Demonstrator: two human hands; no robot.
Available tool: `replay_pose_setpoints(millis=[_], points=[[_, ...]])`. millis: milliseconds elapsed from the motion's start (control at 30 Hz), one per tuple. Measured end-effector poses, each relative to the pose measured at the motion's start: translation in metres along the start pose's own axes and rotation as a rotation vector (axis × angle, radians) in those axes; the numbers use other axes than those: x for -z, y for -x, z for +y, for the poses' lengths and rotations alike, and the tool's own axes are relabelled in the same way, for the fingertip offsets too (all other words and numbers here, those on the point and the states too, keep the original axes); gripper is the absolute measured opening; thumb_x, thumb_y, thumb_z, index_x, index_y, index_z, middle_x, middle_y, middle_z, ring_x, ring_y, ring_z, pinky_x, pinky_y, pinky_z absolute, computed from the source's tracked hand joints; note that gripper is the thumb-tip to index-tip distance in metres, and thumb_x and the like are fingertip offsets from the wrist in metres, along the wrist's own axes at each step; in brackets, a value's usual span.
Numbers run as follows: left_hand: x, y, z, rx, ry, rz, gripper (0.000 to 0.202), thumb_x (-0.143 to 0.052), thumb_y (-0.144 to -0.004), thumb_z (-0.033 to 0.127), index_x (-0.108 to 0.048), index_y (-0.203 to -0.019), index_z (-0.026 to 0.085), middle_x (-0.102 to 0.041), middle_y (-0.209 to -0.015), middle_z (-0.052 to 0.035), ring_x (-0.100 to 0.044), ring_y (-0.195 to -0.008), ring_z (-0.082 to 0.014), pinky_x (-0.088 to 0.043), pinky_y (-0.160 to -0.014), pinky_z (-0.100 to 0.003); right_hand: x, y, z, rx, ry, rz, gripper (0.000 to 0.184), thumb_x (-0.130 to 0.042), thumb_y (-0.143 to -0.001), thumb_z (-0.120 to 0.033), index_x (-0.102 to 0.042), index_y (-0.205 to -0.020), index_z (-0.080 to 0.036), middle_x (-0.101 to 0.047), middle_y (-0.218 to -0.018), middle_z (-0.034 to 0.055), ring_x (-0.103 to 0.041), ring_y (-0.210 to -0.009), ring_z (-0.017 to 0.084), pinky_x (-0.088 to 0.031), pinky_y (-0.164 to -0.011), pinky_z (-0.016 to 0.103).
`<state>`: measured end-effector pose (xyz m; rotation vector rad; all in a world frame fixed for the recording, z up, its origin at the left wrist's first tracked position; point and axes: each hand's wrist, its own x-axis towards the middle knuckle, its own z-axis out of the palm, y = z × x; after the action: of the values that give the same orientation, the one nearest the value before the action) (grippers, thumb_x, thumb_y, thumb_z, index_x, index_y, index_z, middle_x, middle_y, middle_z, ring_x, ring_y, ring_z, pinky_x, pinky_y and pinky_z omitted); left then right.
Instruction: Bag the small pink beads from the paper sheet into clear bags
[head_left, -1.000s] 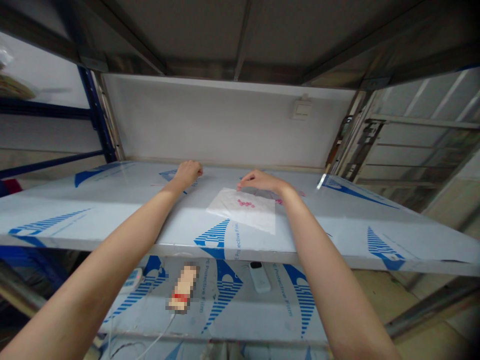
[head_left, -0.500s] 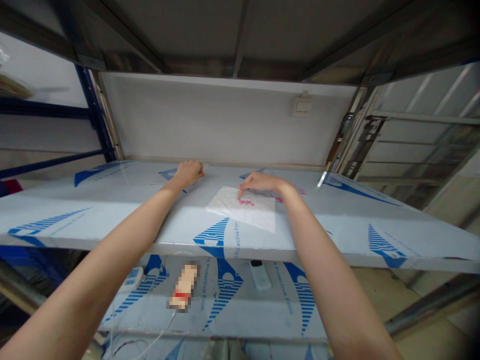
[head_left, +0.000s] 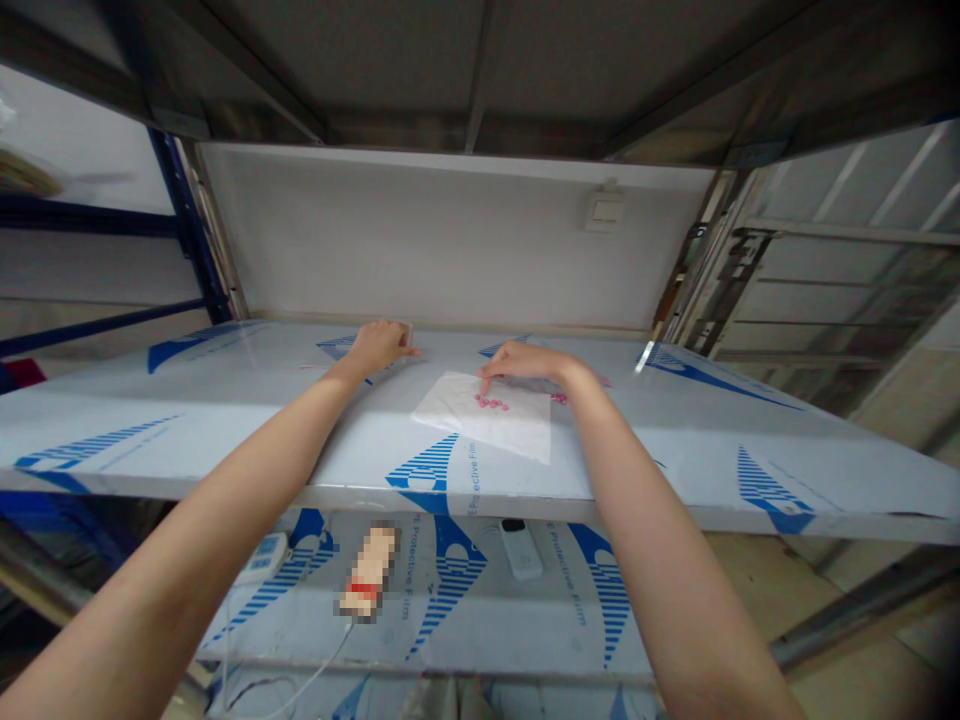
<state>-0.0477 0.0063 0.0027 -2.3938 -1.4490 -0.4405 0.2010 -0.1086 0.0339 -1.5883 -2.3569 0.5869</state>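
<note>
Plastic sheet [head_left: 514, 430], thin, soft and likely light, lies flat on the film-covered shelf [head_left: 150, 400] with pink beads [head_left: 491, 402], best held by a bare corner; right hand [head_left: 525, 362] rests a fingertip on it, holding nothing; left hand [head_left: 379, 347] curled, grip indeterminate.

Soft indoor light, glare on the filmed shelf [head_left: 150, 420], curved edges, dim corners
</note>
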Motion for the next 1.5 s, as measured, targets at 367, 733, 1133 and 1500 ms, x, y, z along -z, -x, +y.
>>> replay_pose_setpoints(millis=[367,733,1133,1500], points=[[0.0020,0.0017,0.0015,-0.017,0.033,0.006,0.040,-0.057,-0.086,0.057,-0.066,-0.080,0.018,-0.071,-0.083,-0.0073,-0.065,-0.083,-0.0231,-0.041,-0.068,-0.027,0.0005,0.0030,-0.0046,-0.023,-0.001,0.004,0.029,-0.055,-0.084,-0.030,-0.078,-0.077,-0.015,-0.055,-0.066,0.0017,-0.038,-0.060,0.012,-0.030,-0.062,0.028],[0.0029,0.0001,0.0017,-0.010,0.008,0.002,0.042,-0.054,-0.088,0.058,-0.067,-0.082,0.018,-0.071,-0.086,-0.0085,-0.065,-0.086,-0.0229,-0.042,-0.070,-0.027,0.0011,0.0042,-0.0039,0.025,-0.059,-0.002,0.029,-0.053,-0.086,-0.026,-0.076,-0.072,-0.014,-0.041,-0.056,-0.0022,-0.031,-0.056,0.011,-0.029,-0.062,0.029],[-0.0006,-0.0009,0.0005,-0.013,-0.003,0.016,0.044,-0.053,-0.087,0.061,-0.067,-0.079,0.019,-0.072,-0.086,-0.0093,-0.066,-0.086,-0.0240,-0.041,-0.069,-0.028,0.0015,0.0044,-0.0036,-0.008,0.017,-0.105,0.028,-0.052,-0.081,-0.020,-0.076,-0.069,-0.015,-0.053,-0.057,0.0000,-0.030,-0.053,0.011,-0.025,-0.058,0.029],[-0.0010,-0.0014,0.0005,-0.011,0.005,0.011,0.043,-0.053,-0.088,0.059,-0.067,-0.077,0.019,-0.070,-0.082,-0.0085,-0.065,-0.086,-0.0249,-0.042,-0.071,-0.029,-0.0003,0.0034,-0.0027,-0.086,0.027,-0.027,0.025,-0.054,-0.079,-0.021,-0.074,-0.066,-0.015,-0.035,-0.051,-0.0031,-0.025,-0.052,0.010,-0.023,-0.057,0.030]])
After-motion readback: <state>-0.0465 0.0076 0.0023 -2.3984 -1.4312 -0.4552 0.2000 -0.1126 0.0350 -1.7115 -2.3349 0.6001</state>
